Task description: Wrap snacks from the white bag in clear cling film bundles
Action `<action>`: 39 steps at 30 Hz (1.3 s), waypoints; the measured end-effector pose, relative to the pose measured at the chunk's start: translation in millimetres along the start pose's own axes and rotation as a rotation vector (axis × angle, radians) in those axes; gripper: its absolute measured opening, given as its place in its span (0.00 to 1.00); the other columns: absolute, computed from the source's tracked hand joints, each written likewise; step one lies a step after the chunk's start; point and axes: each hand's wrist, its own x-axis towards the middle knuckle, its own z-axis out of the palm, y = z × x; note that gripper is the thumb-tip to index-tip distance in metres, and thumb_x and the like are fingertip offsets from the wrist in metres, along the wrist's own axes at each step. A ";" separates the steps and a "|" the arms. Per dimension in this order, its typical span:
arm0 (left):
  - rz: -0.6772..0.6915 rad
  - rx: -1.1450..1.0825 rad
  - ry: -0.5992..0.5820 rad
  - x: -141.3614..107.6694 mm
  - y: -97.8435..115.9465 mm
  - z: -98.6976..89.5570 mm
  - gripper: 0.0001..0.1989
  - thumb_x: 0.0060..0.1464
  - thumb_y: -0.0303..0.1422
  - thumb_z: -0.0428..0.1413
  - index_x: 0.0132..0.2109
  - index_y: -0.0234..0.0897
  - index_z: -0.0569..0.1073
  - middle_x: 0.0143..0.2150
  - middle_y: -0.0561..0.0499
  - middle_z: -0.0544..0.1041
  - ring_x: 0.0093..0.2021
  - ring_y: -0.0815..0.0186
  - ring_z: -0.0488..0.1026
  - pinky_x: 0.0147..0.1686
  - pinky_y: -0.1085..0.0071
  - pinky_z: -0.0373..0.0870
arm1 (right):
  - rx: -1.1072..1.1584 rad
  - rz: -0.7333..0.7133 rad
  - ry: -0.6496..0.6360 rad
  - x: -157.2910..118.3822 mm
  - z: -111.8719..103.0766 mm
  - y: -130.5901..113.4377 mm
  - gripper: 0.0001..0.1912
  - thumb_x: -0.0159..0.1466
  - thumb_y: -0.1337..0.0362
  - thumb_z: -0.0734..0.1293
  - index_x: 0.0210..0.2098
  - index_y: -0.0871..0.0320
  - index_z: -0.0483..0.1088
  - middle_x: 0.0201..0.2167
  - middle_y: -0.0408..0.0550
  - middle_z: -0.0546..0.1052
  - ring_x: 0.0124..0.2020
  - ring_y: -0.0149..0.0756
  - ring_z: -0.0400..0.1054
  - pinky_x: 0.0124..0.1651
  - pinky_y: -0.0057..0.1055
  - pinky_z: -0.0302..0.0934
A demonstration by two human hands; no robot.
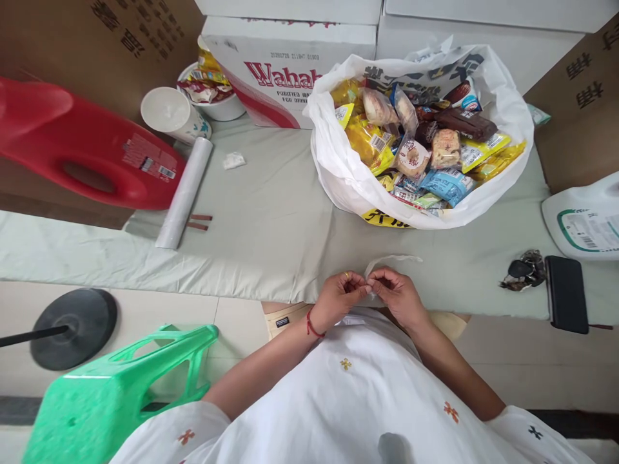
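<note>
My left hand (341, 296) and my right hand (396, 295) meet at the table's front edge, fingertips pinched together on a thin translucent white strip (394, 258). The strip's loose end lies curved on the grey-green cloth (261, 193) just beyond my fingers; the part between the fingertips is mostly hidden. A red cord circles my left wrist. Beyond my hands stands a wide-open white plastic bag (333, 161) full of wrapped snacks, among them yellow packets (370, 142), a blue packet (449, 185) and a round biscuit pack (412, 157).
At the left are a red jug (87, 142), a plastic roll (184, 193), a paper cup (167, 111) and a small white packet (234, 160). Keys (525, 269), a black phone (567, 293) and a white jug (587, 219) lie right. Boxes (290, 71) line the back; a green stool (87, 406) is lower left.
</note>
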 end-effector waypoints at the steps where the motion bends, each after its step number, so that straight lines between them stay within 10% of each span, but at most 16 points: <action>1: -0.006 -0.005 -0.005 0.9 -0.6 -0.3 0.23 0.47 0.50 0.68 0.35 0.34 0.77 0.30 0.52 0.75 0.30 0.70 0.66 0.33 0.71 0.61 | -0.017 -0.010 0.006 -0.2 0.3 -0.4 0.16 0.63 0.49 0.73 0.33 0.56 0.78 0.29 0.44 0.74 0.30 0.31 0.63 0.33 0.28 0.58; 14: -0.081 -0.209 -0.169 -2.7 5.6 -6.9 0.30 0.49 0.58 0.66 0.35 0.37 0.66 0.26 0.59 0.67 0.22 0.77 0.55 0.24 0.73 0.48 | 0.265 0.284 -0.120 -2.2 -2.1 -11.6 0.29 0.51 0.38 0.78 0.31 0.56 0.70 0.23 0.35 0.60 0.21 0.24 0.47 0.20 0.24 0.45; 24: 0.002 -0.134 -0.099 0.4 1.3 -6.6 0.29 0.52 0.59 0.64 0.35 0.38 0.66 0.24 0.61 0.63 0.23 0.75 0.54 0.25 0.73 0.49 | 0.084 0.173 -0.170 -12.7 -0.8 -10.9 0.23 0.59 0.42 0.75 0.36 0.56 0.76 0.29 0.41 0.71 0.22 0.25 0.53 0.21 0.25 0.49; 39: 0.079 0.138 -0.072 -2.3 4.2 -12.6 0.22 0.51 0.52 0.66 0.33 0.36 0.73 0.27 0.56 0.69 0.27 0.71 0.60 0.28 0.72 0.56 | 0.093 0.201 -0.114 -11.4 -8.2 -9.5 0.25 0.61 0.37 0.71 0.33 0.54 0.72 0.22 0.37 0.60 0.20 0.27 0.49 0.21 0.27 0.48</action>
